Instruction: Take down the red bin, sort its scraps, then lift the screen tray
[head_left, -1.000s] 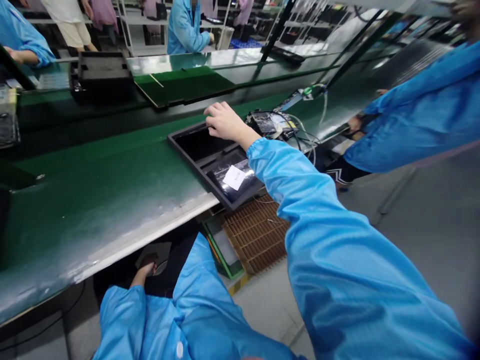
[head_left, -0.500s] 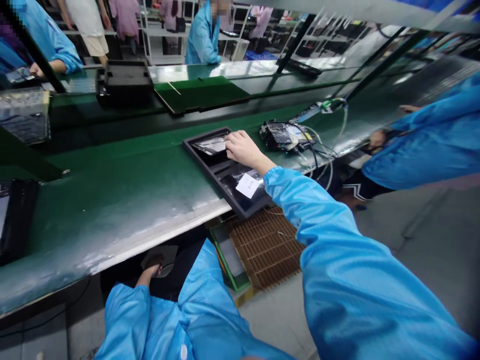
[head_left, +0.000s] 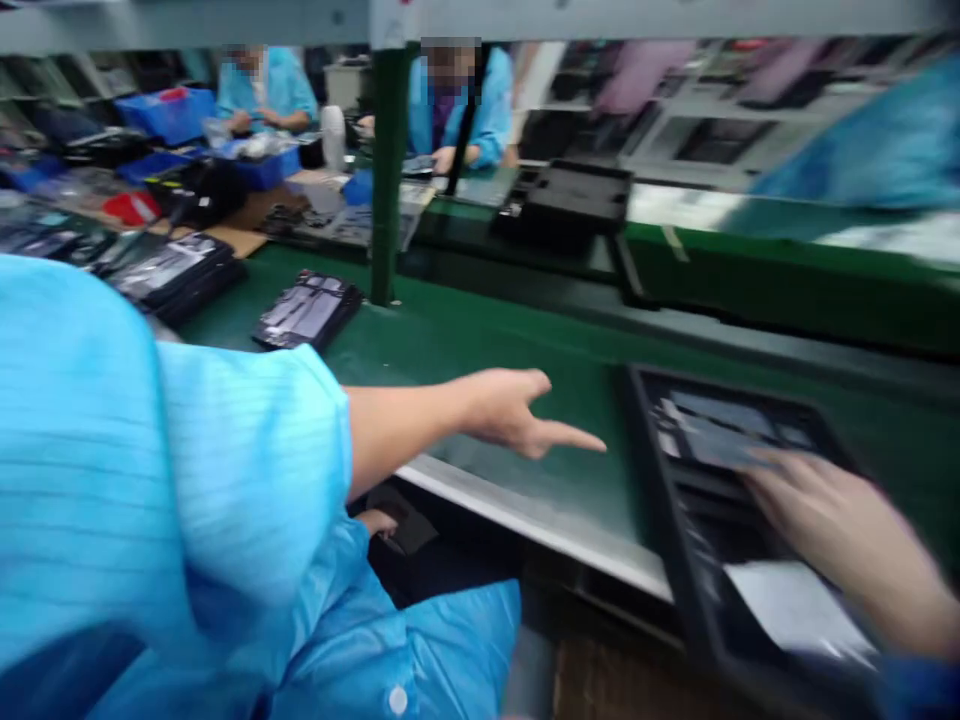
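Observation:
My left hand reaches over the green bench with its fingers apart and nothing in them. The index finger points towards a black tray on the right. My right hand is over that tray, its fingertips at the lower edge of a flat panel with a grey surface in the far compartment. Motion blurs these fingers, so whether they grip the panel is unclear. In the near compartment a white paper label lies on a dark, shiny surface, partly behind my right forearm.
A dark flat unit lies on the bench at left, near a green post. Further left are stacked dark panels and a blue bin. Across the bench sit a black box and two people in blue.
The view has swung left, so the tray now appears further right. My left arm has come into view, reaching over the bench. My right hand is still at the tray's panel.

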